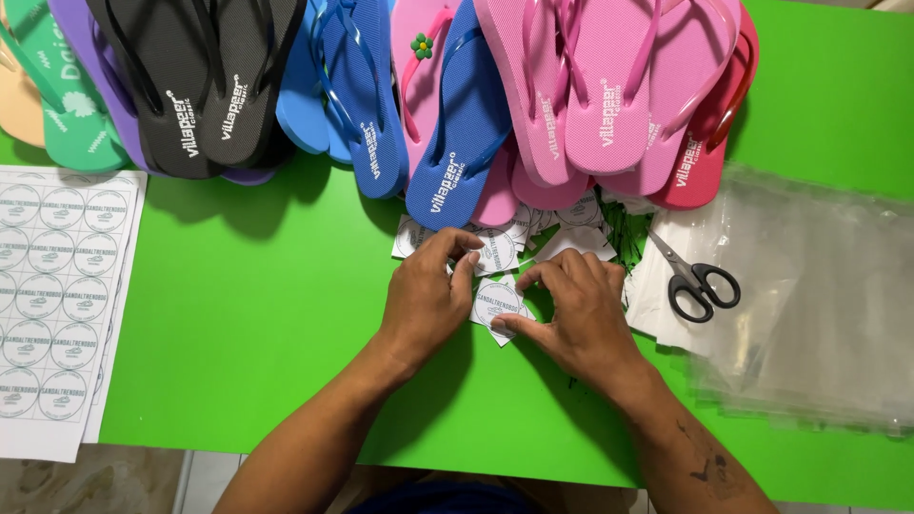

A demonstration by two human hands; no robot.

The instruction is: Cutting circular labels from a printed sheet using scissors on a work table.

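— At table centre, what are both hands working on?
— They are meeting over loose cut paper labels point(497, 297) lying on the green table point(257, 314). The left hand point(426, 297) is pinching one label's far edge with narrow, curled fingers; the right hand point(579, 309) is pressing a label between thumb and forefinger.

— What is lying around them?
— More cut labels are spreading just beyond, toward the far side. Black-handled scissors point(693, 278) are resting to the right on clear plastic bags point(809, 295). Flip-flops point(447, 105) in many colours are lining the far edge. An uncut label sheet point(52, 305) is lying at the left.
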